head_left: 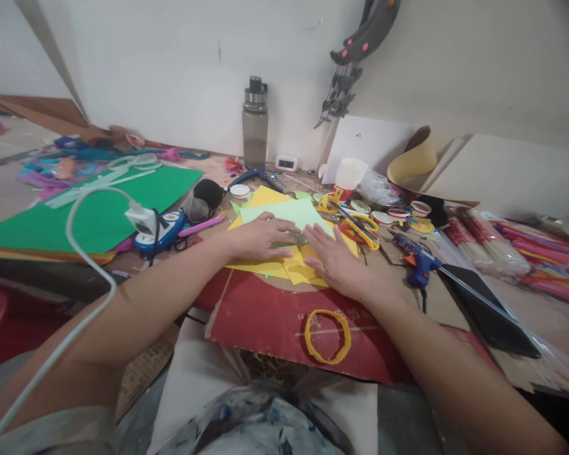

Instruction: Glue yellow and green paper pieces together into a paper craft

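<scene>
Both hands lie on a pale green sheet [284,213] in the middle of the work surface. My left hand [264,238] rests with fingers stretched over its left part. Opposite it, my right hand [330,253] spreads its fingers over the right part, their tips close to those of the left. Beneath the green sheet are several yellow sheets [303,273], partly covered by the hands. A yellow ring [327,363] lies on red cardboard [260,319] nearer my body. Beyond my right hand are yellow-handled scissors [363,230].
A blue glue gun [423,265] and a black phone-like slab [493,313] lie at right. Large green sheets [171,183] cover the left side. A white cable [71,221] loops over my left arm to a plug. A grey bottle [255,129] stands by the wall.
</scene>
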The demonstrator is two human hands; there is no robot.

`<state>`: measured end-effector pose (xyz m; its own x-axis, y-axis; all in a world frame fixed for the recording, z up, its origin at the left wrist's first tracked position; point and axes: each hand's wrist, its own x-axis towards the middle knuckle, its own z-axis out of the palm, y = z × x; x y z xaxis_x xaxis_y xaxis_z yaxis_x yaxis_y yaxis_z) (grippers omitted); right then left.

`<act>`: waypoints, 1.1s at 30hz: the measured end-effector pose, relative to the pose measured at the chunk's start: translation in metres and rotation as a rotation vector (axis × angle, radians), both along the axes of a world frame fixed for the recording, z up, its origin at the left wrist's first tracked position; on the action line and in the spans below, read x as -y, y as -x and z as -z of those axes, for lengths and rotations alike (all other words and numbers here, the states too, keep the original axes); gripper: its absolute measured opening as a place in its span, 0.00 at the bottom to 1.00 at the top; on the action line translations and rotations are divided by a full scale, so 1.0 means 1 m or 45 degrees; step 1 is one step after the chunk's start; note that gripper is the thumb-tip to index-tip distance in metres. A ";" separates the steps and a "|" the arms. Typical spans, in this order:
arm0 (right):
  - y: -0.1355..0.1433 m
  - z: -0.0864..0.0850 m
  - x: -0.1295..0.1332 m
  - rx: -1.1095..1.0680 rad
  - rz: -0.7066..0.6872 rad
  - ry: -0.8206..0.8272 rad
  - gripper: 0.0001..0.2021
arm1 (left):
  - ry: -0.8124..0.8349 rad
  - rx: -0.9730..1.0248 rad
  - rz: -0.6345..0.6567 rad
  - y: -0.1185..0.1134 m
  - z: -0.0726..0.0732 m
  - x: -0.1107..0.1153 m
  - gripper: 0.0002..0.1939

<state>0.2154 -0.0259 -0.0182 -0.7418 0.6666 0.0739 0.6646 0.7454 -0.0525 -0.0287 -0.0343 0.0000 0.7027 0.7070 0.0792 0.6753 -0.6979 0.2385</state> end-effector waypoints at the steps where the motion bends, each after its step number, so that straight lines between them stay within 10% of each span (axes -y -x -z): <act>1: 0.002 0.001 0.002 0.017 -0.050 0.052 0.34 | 0.005 0.004 0.027 -0.001 0.001 0.001 0.25; 7: -0.008 -0.004 -0.003 -0.024 -0.012 0.195 0.31 | 0.201 -0.067 0.001 0.001 0.004 0.003 0.33; 20: -0.018 -0.007 -0.012 -0.118 0.085 0.168 0.30 | 0.397 0.090 -0.212 0.023 -0.035 0.016 0.25; 25: -0.010 -0.001 -0.012 -0.261 -0.030 0.046 0.33 | -0.011 0.239 -0.362 0.020 -0.020 0.000 0.27; 33: 0.011 0.006 -0.004 -0.087 -0.232 0.198 0.35 | 0.222 -0.300 -0.456 0.002 0.007 0.002 0.43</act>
